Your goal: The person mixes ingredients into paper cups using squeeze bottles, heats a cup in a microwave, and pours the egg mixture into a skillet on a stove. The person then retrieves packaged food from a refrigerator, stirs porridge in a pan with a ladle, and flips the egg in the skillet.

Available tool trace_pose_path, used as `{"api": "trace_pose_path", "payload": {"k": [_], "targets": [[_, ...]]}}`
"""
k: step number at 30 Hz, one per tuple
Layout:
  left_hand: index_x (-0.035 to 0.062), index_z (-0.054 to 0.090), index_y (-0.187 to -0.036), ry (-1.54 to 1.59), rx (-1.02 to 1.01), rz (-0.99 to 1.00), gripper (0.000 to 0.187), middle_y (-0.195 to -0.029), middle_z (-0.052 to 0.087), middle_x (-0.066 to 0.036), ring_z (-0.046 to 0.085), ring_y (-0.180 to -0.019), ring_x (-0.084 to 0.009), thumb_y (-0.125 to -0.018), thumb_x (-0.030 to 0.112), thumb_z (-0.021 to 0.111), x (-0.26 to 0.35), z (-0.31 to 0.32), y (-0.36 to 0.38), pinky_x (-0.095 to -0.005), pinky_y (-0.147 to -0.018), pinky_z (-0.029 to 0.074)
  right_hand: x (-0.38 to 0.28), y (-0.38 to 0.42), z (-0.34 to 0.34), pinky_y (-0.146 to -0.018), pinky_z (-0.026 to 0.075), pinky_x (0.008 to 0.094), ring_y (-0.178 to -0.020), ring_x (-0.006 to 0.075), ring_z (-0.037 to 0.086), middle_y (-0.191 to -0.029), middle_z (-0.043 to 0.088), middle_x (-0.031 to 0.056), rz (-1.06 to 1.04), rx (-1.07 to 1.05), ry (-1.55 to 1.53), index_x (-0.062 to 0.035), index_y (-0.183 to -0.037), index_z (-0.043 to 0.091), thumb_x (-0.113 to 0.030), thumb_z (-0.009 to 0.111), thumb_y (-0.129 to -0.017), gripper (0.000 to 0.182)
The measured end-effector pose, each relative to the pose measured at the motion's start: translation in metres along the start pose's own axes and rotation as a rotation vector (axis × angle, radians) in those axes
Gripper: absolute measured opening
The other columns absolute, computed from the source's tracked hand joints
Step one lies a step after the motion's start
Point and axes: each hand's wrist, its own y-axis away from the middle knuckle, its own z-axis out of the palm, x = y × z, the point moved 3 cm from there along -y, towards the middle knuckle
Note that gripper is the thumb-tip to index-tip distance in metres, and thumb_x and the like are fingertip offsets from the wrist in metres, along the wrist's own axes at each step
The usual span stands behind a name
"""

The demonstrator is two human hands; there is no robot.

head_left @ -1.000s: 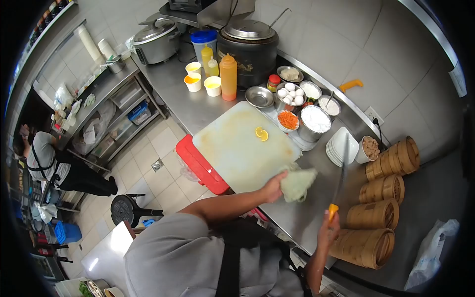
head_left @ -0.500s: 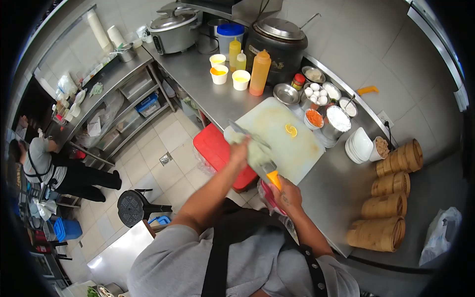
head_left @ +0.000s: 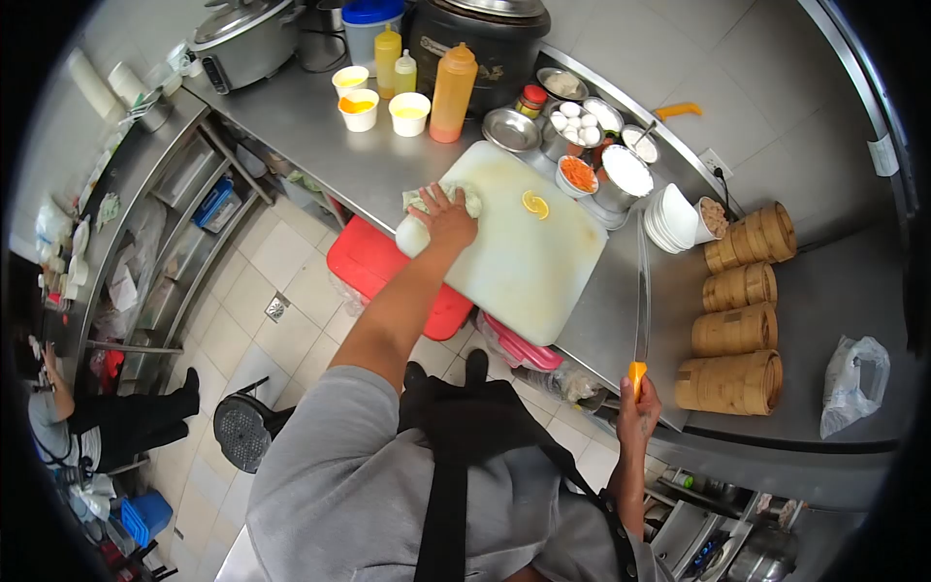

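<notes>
The left hand (head_left: 448, 219) is pressing a cloth (head_left: 436, 199) onto the cutting board (head_left: 524, 262); the right hand (head_left: 635, 412) is gripping a knife (head_left: 640, 310) over the counter (head_left: 621, 320)

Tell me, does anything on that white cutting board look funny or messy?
A little. The cutting board is stained yellowish and pokes past the counter edge, over a red bin. One orange slice sits alone while the left hand presses a cloth on it.
</notes>
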Motion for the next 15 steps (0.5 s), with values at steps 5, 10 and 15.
{"api": "trace_pose_path", "payload": {"k": [5, 10, 15], "targets": [[0.0077, 0.033, -0.144, -0.142, 0.057, 0.309, 0.058, -0.152, 0.014, -0.025, 0.009, -0.141, -0.0445, -0.088, 0.021, 0.041, 0.049, 0.071, 0.031, -0.0689, -0.106, 0.004, 0.002, -0.001, -0.011, -0.057, 0.032, 0.0223, -0.063, 0.0060, 0.039, -0.070, 0.045, -0.0052, 0.082, 0.017, -0.090, -0.0003, -0.091, 0.058, -0.031, 0.061, -0.091, 0.031], [0.0061, 0.054, -0.125, 0.393, -0.254, 0.866, 0.058, -0.138, 0.042, -0.022, 0.034, -0.133, -0.0352, -0.072, 0.019, 0.072, 0.126, 0.100, 0.143, -0.0546, -0.108, 0.024, 0.004, -0.066, 0.004, -0.058, 0.040, 0.0285, -0.064, 0.0123, 0.048, -0.069, 0.052, 0.0051, -0.065, -0.064, 0.141, 0.0017, -0.093, 0.058, -0.027, 0.065, -0.086, 0.030], [0.0005, 0.056, -0.117, 0.668, -0.580, 1.264, 0.046, -0.124, 0.053, -0.021, 0.047, -0.121, -0.0365, -0.074, 0.015, 0.066, 0.203, 0.089, 0.194, -0.0427, -0.103, 0.036, -0.015, -0.156, 0.069, -0.073, 0.050, 0.0350, -0.085, 0.0303, 0.066, -0.094, 0.067, 0.0181, -0.367, -0.359, 0.279, 0.0008, -0.106, 0.062, -0.032, 0.067, -0.082, 0.041]]}}
